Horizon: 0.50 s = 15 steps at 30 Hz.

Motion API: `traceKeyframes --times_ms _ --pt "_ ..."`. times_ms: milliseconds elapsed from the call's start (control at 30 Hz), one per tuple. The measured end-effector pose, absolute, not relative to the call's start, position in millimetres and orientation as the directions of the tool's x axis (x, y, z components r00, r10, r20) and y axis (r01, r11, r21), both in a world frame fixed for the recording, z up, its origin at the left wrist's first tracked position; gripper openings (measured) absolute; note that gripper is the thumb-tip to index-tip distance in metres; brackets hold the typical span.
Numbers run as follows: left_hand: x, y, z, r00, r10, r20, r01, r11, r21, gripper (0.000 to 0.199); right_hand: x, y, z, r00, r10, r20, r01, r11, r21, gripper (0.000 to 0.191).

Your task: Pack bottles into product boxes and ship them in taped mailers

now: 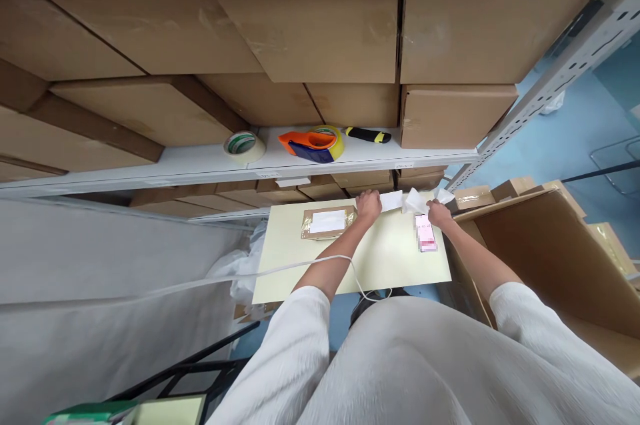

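Note:
Over the far edge of a pale yellow board (390, 268), my left hand (369, 205) is closed at the left end of a white paper label (391, 201). My right hand (439, 213) pinches a crumpled white paper strip (415, 202), which trails towards that label; whether the two are joined I cannot tell. Just left of my left hand lies a small cardboard box (327, 221), closed with clear tape and bearing a white label. A phone (425, 233) with a lit pinkish screen rests below my right hand.
A tape roll (245, 147), an orange and blue tape dispenser (313, 143) and a yellow-black utility knife (369, 135) lie on the metal shelf (200, 165) among stacked cartons (320, 11). A large open carton (555, 258) stands at right. A white cable (280, 268) crosses my left forearm.

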<state>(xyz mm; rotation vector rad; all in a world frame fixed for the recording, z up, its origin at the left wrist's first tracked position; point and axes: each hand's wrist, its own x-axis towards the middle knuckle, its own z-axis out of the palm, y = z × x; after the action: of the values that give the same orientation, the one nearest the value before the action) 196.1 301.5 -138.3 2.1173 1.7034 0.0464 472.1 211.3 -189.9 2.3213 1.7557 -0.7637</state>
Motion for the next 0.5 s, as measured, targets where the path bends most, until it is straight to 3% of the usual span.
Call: traceKeyframes --times_ms 167,300,500 --pt "192.1 300.2 -134.9 0.216 0.959 -0.182 0.908 -0.129 0.398 0.026 470.3 209.9 -195.1 0.170 0.847 -0.504 0.935 -0.300 -0.188 0.053" --pt "189.1 303.7 -135.5 0.159 0.959 -0.234 0.807 0.011 0.590 0.024 464.9 206.9 -192.1 0.173 0.849 -0.499 0.940 -0.294 -0.174 0.055" --pt "185.5 302.8 -131.4 0.062 0.945 -0.320 0.587 0.225 0.777 0.020 444.8 207.6 -170.2 0.072 0.950 -0.305 0.986 -0.113 -0.120 0.043"
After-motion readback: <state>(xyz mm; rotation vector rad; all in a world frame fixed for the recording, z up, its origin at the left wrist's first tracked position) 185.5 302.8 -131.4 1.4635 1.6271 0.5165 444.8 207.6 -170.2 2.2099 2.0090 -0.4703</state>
